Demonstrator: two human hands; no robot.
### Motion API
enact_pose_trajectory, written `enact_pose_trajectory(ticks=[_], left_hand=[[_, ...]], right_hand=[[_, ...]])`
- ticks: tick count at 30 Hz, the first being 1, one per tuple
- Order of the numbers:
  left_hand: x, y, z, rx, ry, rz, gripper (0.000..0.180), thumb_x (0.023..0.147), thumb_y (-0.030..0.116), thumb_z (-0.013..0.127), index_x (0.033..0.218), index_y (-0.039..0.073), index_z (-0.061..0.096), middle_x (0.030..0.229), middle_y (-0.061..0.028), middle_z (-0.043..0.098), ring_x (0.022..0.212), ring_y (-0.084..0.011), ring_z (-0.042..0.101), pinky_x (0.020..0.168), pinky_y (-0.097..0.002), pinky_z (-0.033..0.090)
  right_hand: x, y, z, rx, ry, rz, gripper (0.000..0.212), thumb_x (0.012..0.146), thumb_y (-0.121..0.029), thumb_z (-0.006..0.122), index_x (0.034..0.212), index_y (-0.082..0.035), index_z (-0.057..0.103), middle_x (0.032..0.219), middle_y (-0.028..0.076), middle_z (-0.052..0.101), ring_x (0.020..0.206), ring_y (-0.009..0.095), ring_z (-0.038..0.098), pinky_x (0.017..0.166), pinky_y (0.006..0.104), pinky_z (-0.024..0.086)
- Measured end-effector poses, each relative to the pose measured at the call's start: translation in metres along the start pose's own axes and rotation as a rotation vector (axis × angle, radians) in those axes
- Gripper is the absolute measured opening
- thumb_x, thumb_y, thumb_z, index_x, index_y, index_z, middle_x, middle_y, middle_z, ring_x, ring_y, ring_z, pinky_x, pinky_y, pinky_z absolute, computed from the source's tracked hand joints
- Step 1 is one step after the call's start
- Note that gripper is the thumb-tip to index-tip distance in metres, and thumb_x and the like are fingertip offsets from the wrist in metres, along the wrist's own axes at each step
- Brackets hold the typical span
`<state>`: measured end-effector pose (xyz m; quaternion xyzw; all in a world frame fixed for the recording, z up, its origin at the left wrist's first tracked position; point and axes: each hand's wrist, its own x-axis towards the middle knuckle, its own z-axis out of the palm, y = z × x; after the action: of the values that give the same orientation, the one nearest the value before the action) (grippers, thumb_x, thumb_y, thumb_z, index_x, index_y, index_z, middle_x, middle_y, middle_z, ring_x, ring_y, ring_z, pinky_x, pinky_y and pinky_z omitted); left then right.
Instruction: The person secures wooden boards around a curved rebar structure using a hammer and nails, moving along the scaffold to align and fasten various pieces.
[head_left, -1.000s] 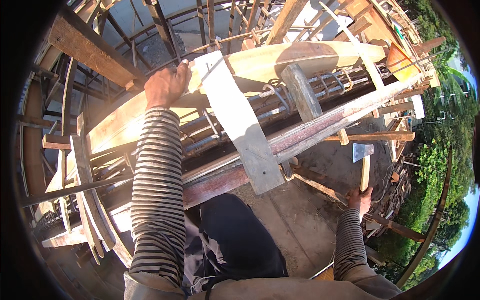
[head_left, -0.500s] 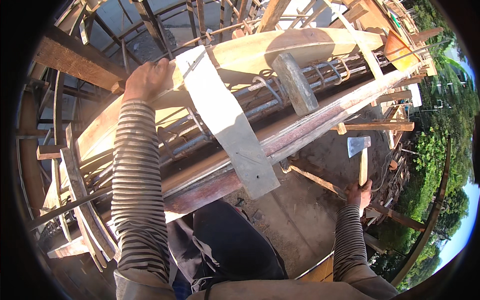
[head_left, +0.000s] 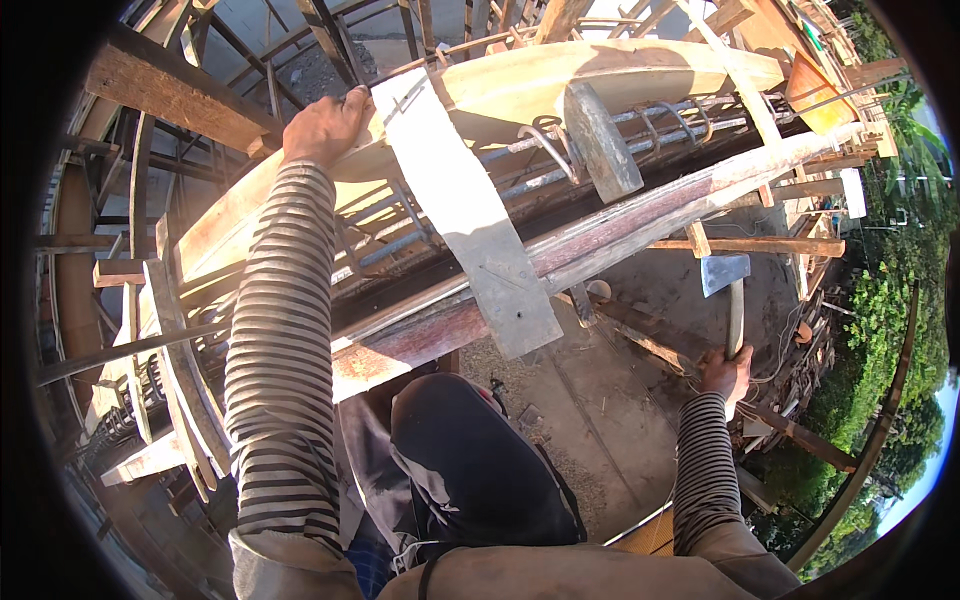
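Note:
My left hand (head_left: 325, 128) grips the top edge of a curved pale wooden board (head_left: 220, 228), fingers closed over its far side. Just right of that hand, a flat whitish-grey strip (head_left: 455, 200) lies across the gap between this board and a nearer reddish timber (head_left: 420, 345). My right hand (head_left: 724, 376) is wrapped around the wooden handle of a hatchet (head_left: 726, 272), whose metal head points up, away from the timber. Steel reinforcing bars (head_left: 535, 180) run along the gap. A grey block (head_left: 603, 145) bridges it farther right.
A thick brown beam (head_left: 180, 90) and many props stand at the left and back. An orange piece (head_left: 822, 98) sits at the far right end. My knee (head_left: 470, 450) is below the near timber. A wooden bar (head_left: 770, 245) juts out near the hatchet.
The whole view has shifted, so the boards sit slightly higher and farther right. The hatchet is raised slightly in the picture. My left hand still holds the board edge.

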<state>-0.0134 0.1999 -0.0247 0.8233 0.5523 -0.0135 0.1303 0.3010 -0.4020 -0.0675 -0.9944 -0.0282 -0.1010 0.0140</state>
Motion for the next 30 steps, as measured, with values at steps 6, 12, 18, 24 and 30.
enact_pose_trajectory(ticks=[6,12,18,24,30], left_hand=[[-0.008,-0.01,0.008,0.054,0.009,0.041,0.074,0.1,0.061,0.027,0.117,0.006,0.072,0.116,-0.0241,0.07,0.11,-0.0399,0.067,0.098,-0.0479,0.05],[0.008,-0.014,0.007,0.09,-0.061,-0.03,0.076,0.102,0.059,0.024,0.121,0.002,0.069,0.123,-0.0213,0.068,0.118,-0.036,0.064,0.102,-0.0474,0.048],[0.014,-0.005,0.008,0.165,-0.101,0.05,0.055,0.105,0.048,0.021,0.144,0.018,0.045,0.127,-0.0241,0.064,0.121,-0.0405,0.061,0.103,-0.0499,0.047],[0.023,-0.016,0.02,0.051,-0.061,0.009,0.083,0.102,0.063,0.017,0.131,0.001,0.063,0.135,-0.0244,0.06,0.129,-0.0382,0.056,0.111,-0.0483,0.041],[0.008,-0.004,0.002,0.053,-0.125,-0.059,0.065,0.105,0.057,0.019,0.146,0.018,0.051,0.131,-0.0235,0.063,0.127,-0.037,0.058,0.109,-0.0483,0.043]], right_hand=[[-0.002,-0.009,-0.017,-0.065,-0.101,0.007,0.043,0.081,-0.039,0.068,0.11,-0.009,0.057,0.106,0.013,0.069,0.097,0.038,0.068,0.082,0.0531,0.052],[-0.003,-0.007,-0.013,-0.062,-0.113,-0.008,0.041,0.08,-0.035,0.064,0.108,-0.007,0.054,0.108,0.013,0.068,0.099,0.038,0.068,0.082,0.0542,0.051],[0.003,0.001,-0.015,-0.023,-0.08,-0.053,0.045,0.081,-0.035,0.065,0.117,-0.009,0.057,0.113,0.014,0.068,0.102,0.038,0.066,0.085,0.0526,0.052],[0.01,0.001,-0.01,-0.056,-0.121,-0.069,0.04,0.085,-0.03,0.065,0.119,-0.009,0.056,0.116,0.013,0.068,0.109,0.034,0.065,0.09,0.0511,0.052],[0.004,0.003,-0.01,-0.071,-0.1,-0.061,0.04,0.085,-0.033,0.063,0.117,-0.009,0.056,0.113,0.013,0.067,0.106,0.036,0.065,0.087,0.0514,0.051]])
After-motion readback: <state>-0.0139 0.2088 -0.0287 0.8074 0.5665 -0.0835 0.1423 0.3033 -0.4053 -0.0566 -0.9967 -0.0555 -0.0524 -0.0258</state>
